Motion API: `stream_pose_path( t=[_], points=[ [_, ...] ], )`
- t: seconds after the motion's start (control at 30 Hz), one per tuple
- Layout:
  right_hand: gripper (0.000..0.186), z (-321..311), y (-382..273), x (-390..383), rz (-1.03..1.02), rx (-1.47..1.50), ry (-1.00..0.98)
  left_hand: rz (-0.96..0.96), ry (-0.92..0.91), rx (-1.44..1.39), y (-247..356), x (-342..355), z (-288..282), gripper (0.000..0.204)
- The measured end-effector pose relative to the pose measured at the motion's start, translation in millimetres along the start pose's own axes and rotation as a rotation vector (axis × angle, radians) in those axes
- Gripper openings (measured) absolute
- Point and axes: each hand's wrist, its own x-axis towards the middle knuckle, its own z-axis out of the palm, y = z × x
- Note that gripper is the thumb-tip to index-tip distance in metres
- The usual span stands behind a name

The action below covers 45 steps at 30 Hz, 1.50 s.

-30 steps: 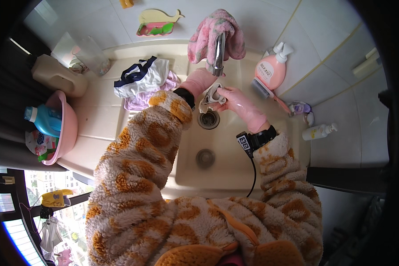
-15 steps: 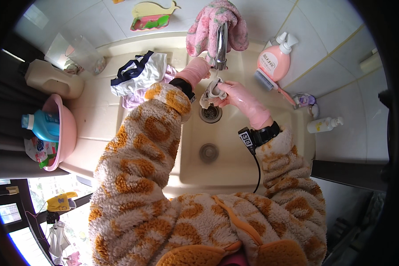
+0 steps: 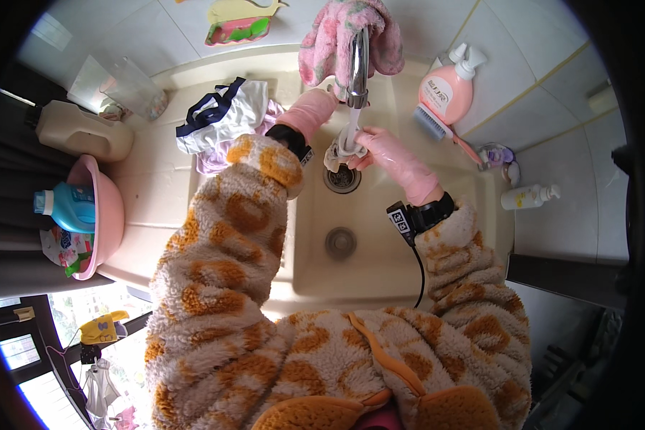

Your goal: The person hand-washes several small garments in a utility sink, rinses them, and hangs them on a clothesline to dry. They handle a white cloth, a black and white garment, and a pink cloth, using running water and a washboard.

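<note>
In a thin pink glove, my right hand (image 3: pixel 383 156) grips a small whitish cloth (image 3: pixel 342 148) just above the upper drain (image 3: pixel 342 179). A stream of water falls from the chrome faucet (image 3: pixel 357 68) onto the cloth. My left hand (image 3: pixel 314 111), also gloved in pink, reaches up beside the faucet spout. Its fingers are mostly hidden there, so I cannot make out what they touch. A pink fluffy cloth (image 3: pixel 322 50) is draped over the faucet's upper part. Both wrists carry black straps.
White and navy clothing (image 3: pixel 226 115) lies on the left ledge over lilac fabric. A pink basin (image 3: pixel 111 215) holding a blue bottle (image 3: pixel 72 206) stands farther left. Along the right rim are a pink pump bottle (image 3: pixel 448 93), a scrub brush (image 3: pixel 430 123) and a white pump bottle (image 3: pixel 529 197).
Water now pours from the faucet in a clear stream onto the cloth. My left hand has shifted slightly up beside the spout. My right hand keeps hold of the cloth under it.
</note>
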Motion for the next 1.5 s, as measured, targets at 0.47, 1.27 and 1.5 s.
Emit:
stream_pose_path(
  t=[0.47,1.27,1.5],
  points=[
    [0.027,-10.1,-3.1,-15.3,-0.136,0.065,0.054,-0.425,-0.178,-0.872,87.1,-112.6,-51.1,0.038],
    [0.027,5.7,-11.8,-16.6,-0.248,0.311,-0.115,-0.339,0.074,-1.391,77.1,-125.9,-13.3,0.021],
    [0.019,-6.9,-33.1,-31.5,-0.232,-0.24,0.213,-0.403,0.123,-0.954,87.5,-124.9,-38.2,0.018]
  ],
)
